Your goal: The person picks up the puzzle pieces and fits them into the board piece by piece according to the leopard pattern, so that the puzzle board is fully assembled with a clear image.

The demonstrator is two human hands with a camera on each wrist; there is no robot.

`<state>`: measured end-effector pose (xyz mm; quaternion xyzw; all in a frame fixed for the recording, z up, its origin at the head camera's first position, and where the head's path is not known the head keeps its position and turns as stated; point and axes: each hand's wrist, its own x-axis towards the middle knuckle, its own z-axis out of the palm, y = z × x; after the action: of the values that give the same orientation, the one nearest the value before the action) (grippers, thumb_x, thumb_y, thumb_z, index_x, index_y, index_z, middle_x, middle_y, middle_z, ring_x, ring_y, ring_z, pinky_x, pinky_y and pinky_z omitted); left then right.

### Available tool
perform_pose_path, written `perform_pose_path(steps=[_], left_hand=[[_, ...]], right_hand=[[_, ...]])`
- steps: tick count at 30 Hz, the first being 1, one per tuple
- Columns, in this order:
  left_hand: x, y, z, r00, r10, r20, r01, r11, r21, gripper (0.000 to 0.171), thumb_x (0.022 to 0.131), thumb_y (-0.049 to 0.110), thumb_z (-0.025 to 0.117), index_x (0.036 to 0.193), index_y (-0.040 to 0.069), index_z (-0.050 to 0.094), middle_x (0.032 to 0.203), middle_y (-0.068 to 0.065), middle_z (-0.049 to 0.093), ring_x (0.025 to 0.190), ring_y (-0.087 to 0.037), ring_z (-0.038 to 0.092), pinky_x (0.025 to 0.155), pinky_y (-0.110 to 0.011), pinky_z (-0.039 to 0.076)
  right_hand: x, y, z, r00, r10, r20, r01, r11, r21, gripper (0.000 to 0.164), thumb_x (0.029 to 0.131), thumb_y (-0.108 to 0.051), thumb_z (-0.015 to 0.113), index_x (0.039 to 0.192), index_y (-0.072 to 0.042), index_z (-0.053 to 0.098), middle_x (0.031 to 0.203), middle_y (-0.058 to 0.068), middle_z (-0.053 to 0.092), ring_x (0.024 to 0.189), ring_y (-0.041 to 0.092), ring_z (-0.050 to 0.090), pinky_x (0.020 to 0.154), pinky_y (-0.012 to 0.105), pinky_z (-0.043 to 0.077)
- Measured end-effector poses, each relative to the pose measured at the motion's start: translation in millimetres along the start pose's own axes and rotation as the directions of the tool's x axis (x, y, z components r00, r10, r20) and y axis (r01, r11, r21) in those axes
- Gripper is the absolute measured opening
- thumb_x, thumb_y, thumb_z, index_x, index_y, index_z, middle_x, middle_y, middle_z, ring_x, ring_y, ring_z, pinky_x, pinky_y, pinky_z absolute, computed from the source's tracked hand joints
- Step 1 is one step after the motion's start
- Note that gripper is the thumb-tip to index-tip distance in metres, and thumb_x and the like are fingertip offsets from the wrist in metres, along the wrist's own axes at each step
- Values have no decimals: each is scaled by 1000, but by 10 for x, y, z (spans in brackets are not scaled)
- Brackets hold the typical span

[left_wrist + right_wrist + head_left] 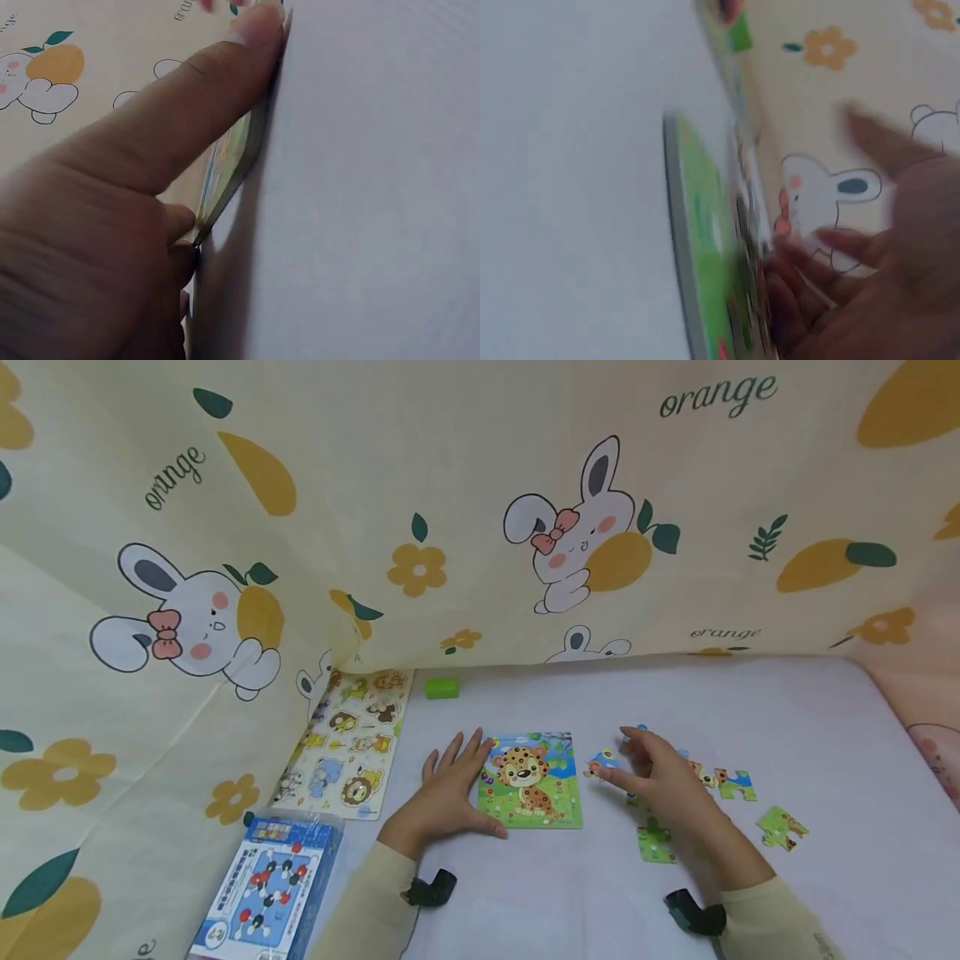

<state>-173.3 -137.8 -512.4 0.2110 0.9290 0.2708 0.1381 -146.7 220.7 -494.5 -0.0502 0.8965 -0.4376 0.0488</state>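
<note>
A square leopard jigsaw puzzle lies on the white table in the head view, its picture whole. My left hand is spread along its left side, thumb at the lower left corner and fingertips at the upper left edge. To the right, my right hand hovers over a cluster of loose puzzle pieces, thumb and fingers apart. It partly hides them. A blue-and-orange piece lies near its thumb, and a green piece below the palm. In the right wrist view, a blurred green piece lies beside the fingers.
More pieces lie at right, including a green-and-blue piece and a separate green piece. A green block sits at the back. An animal board and a blue packaged box lie at left. A patterned curtain borders the table.
</note>
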Motion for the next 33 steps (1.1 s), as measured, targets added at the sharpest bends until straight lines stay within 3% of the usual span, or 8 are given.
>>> perform_pose_path(steps=[5, 9, 15, 19, 24, 28, 33], left_hand=[[78, -26, 44, 1000, 15, -5, -15, 997, 70, 151, 62, 78, 94, 176, 14, 19, 182, 3, 3, 166, -24, -7, 128, -59, -8], [110, -49, 58, 999, 38, -14, -36, 993, 111, 149, 64, 84, 88, 175, 14, 18, 182, 3, 2, 166, -21, -5, 129, -56, -6], [131, -87, 76, 998, 59, -22, -56, 990, 133, 148, 65, 89, 83, 175, 13, 19, 182, 3, 4, 166, -20, -3, 129, -56, -4], [138, -82, 95, 998, 62, -21, -59, 990, 130, 148, 65, 88, 84, 175, 13, 19, 182, 2, 4, 166, -19, -3, 129, -55, -5], [134, -48, 87, 998, 62, -23, -59, 990, 126, 148, 66, 87, 85, 175, 11, 18, 181, 1, 4, 166, -20, -2, 129, -55, -5], [124, -34, 72, 998, 59, -17, -57, 991, 125, 148, 67, 85, 86, 174, 10, 18, 181, 1, 4, 166, -21, -1, 130, -55, -4], [118, -37, 70, 998, 63, -16, -61, 990, 124, 147, 67, 84, 87, 174, 9, 19, 181, -1, 5, 166, -22, 0, 130, -56, -3]], right_hand=[[25, 82, 201, 998, -25, -63, 16, 990, -139, 65, 99, -34, 85, 146, 5, 62, 139, 26, 54, 129, 48, 48, 103, 67, 45], [17, 74, 260, 994, -39, -104, 23, 988, -150, 50, 99, -25, 85, 138, 2, 68, 132, 24, 54, 126, 48, 46, 97, 65, 43], [14, 76, 254, 994, -61, -87, 55, 996, -74, 46, 101, -11, 81, 141, 1, 63, 130, 20, 64, 117, 39, 59, 99, 58, 51], [-17, 77, 253, 993, -57, -106, 58, 998, 4, 35, 105, -7, 74, 140, -7, 67, 123, 13, 68, 102, 29, 62, 86, 44, 57], [-48, 30, 236, 986, -85, -140, 96, 993, 73, 25, 108, -7, 70, 133, -11, 73, 105, 5, 68, 85, 24, 61, 66, 30, 54], [-35, -65, 266, 989, -87, -120, 102, 987, 125, 13, 108, -11, 72, 120, -10, 76, 91, 2, 69, 75, 22, 66, 60, 29, 54], [35, -206, 362, 999, -45, -22, 48, 987, 154, 5, 107, -14, 74, 106, -11, 78, 82, 1, 69, 69, 22, 65, 58, 30, 54]])
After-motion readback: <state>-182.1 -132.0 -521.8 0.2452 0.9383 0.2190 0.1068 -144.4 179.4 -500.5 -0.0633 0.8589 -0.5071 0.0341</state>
